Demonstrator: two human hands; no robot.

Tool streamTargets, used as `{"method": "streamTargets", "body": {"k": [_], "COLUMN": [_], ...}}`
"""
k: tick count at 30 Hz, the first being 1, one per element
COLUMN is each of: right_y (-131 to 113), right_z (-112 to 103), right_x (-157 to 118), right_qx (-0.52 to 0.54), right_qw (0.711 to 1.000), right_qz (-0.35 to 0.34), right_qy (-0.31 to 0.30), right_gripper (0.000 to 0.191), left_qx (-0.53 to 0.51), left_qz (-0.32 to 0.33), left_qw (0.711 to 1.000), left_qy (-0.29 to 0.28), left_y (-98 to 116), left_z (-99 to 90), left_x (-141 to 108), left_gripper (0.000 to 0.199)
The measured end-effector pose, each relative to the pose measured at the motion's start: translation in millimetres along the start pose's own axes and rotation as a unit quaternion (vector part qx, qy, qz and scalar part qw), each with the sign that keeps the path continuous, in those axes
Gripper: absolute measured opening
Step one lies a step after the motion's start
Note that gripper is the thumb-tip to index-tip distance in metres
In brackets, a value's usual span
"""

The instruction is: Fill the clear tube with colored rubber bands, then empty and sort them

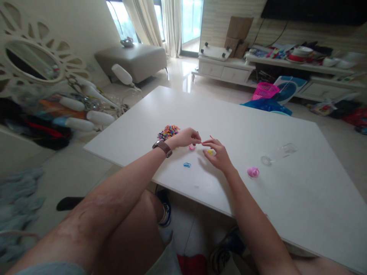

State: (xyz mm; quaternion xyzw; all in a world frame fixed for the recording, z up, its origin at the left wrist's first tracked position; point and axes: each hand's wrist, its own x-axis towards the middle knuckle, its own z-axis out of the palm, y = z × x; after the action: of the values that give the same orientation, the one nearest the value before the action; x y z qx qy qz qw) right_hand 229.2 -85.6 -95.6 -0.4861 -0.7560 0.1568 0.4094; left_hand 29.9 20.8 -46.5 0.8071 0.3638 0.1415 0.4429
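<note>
On the white table, my left hand, with a watch at its wrist, is closed in a pinch beside the pile of coloured paper clips. A thin red paper clip shows at its fingertips, partly hidden. My right hand faces it with fingers stretched and thumb apart, its fingertips close to the red clip. Another small red piece shows just beyond those fingers. Yellow clips lie by my right thumb, pink clips below my left hand. Blue paper clips rest nearer the table's front edge.
To the right, a clear glass bottle lies on its side, with a pink object nearer me. Beyond the table are a pink basket and a blue plastic bag. A white lamp stands off the left edge.
</note>
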Motion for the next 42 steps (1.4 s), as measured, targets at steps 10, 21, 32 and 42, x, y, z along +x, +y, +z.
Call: {"method": "streamTargets", "body": {"k": [10, 21, 32, 42], "right_y": [46.0, 46.4, 45.8, 43.5], "right_z": [3.6, 9.1, 6.7, 6.2], "right_x": [1.7, 3.5, 2.1, 1.6], "right_qx": [-0.137, -0.179, -0.176, -0.189], "right_qw": [0.973, 0.961, 0.963, 0.96], "right_qz": [0.174, 0.213, 0.205, 0.204], "right_qy": [0.071, 0.004, -0.008, -0.027], "right_gripper": [0.037, 0.038, 0.038, 0.034], "left_qx": [0.091, 0.175, 0.172, 0.18], "left_qz": [-0.096, -0.088, -0.099, -0.104], "left_qw": [0.982, 0.972, 0.969, 0.968], "left_qy": [0.133, 0.133, 0.144, 0.138], "left_y": [12.4, 4.0, -2.5, 1.4], "left_z": [-19.5, -22.8, -25.3, -24.4], "left_x": [-11.4, -11.6, -13.9, -15.0], "left_gripper": [0.018, 0.019, 0.018, 0.018]}}
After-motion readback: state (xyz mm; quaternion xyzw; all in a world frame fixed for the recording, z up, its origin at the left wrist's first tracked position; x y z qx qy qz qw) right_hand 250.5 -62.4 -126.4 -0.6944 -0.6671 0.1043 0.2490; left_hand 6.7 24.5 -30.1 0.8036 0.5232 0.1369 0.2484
